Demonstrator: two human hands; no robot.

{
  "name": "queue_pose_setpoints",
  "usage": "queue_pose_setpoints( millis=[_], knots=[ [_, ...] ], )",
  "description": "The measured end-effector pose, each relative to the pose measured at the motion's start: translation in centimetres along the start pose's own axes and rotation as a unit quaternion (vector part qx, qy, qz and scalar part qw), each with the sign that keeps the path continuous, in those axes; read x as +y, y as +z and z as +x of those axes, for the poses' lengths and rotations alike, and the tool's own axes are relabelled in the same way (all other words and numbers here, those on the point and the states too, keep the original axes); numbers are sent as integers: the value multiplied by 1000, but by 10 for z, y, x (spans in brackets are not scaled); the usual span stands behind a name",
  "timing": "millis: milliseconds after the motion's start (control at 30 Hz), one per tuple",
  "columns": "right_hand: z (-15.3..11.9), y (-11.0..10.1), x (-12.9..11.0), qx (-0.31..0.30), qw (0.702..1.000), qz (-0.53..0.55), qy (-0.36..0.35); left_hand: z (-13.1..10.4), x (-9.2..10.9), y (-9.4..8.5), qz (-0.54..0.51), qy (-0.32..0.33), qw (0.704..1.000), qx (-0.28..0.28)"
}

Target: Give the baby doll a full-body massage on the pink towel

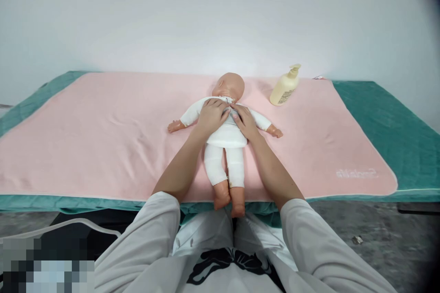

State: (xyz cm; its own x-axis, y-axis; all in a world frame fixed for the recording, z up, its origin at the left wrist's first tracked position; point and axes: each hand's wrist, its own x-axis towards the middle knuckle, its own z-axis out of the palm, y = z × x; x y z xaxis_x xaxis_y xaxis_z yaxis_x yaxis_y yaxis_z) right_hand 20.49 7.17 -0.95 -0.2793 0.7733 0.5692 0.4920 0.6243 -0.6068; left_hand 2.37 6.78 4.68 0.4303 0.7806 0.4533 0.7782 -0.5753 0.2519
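A baby doll (227, 137) with a white cloth body lies on its back on a pink mat (113, 146), its head toward the wall and its feet over the near edge. My left hand (213, 116) rests flat on the left side of its chest, fingers stretched out. On the right side of the chest lies my right hand (244, 121), also flat, with its fingers extended. The fingertips of both hands come close together just below the doll's neck. Neither hand grasps anything.
A pale yellow pump bottle (284, 87) stands on the mat, right of the doll's head. The mat covers a green padded bed (385, 123) against a white wall (220, 13). At the lower left, a pale cable or strap (80, 222) curves beside a dark object.
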Motion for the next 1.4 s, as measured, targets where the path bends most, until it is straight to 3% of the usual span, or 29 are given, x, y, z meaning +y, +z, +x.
queue_pose_setpoints(
  millis=[367,533,733,1067,1400],
  knots=[
    [-2,0,0,2,1000,14,5,-2,-4,4,-29,0,999,26],
    [-13,-8,-12,95,995,29,8,-15,-1,2,-68,-1,991,115],
    [-35,-8,-30,182,982,51,-17,-43,20,1,-88,6,976,198],
    [-81,-5,-62,171,983,56,-22,-93,47,2,-138,37,969,203],
    [-91,-6,-61,131,991,32,-4,-102,49,6,-137,2,980,143]
  ],
)
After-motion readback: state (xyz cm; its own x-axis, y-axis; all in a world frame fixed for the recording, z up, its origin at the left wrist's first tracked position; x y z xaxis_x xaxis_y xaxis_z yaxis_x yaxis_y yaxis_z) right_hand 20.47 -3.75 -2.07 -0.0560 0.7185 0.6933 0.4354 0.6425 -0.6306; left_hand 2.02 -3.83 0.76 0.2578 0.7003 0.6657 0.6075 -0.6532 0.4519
